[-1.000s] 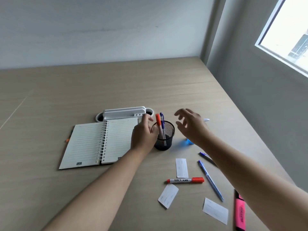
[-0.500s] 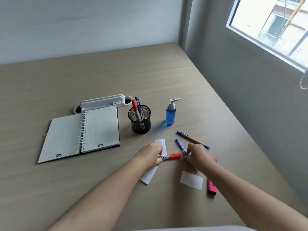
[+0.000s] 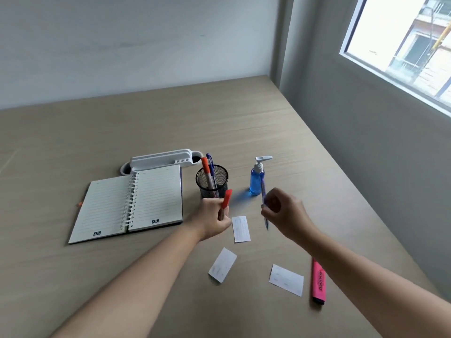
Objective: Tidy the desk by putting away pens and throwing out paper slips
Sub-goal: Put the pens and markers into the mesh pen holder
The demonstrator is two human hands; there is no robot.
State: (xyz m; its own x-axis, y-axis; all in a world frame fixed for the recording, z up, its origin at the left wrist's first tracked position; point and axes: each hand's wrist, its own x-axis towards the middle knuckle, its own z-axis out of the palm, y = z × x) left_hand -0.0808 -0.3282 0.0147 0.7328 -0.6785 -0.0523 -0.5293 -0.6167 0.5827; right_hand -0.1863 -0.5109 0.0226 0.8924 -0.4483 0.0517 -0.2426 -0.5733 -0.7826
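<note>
1. Pale wood desk runs into a corner of grey walls, with a window along its right side.
2. Left hand is closed around a red-capped marker, cap up, just in front of the mesh pen cup near the desk's middle.
3. Right hand pinches a blue pen, held upright above the desk, in front of the blue pump bottle.
4. Inside the cup stand an orange-capped marker and another blue pen.
5. Three paper slips lie between and below the hands toward the near edge.
6. A pink highlighter lies toward the right edge, beside the right forearm.
7. An open spiral notebook lies left of the cup, a white organiser behind it.
</note>
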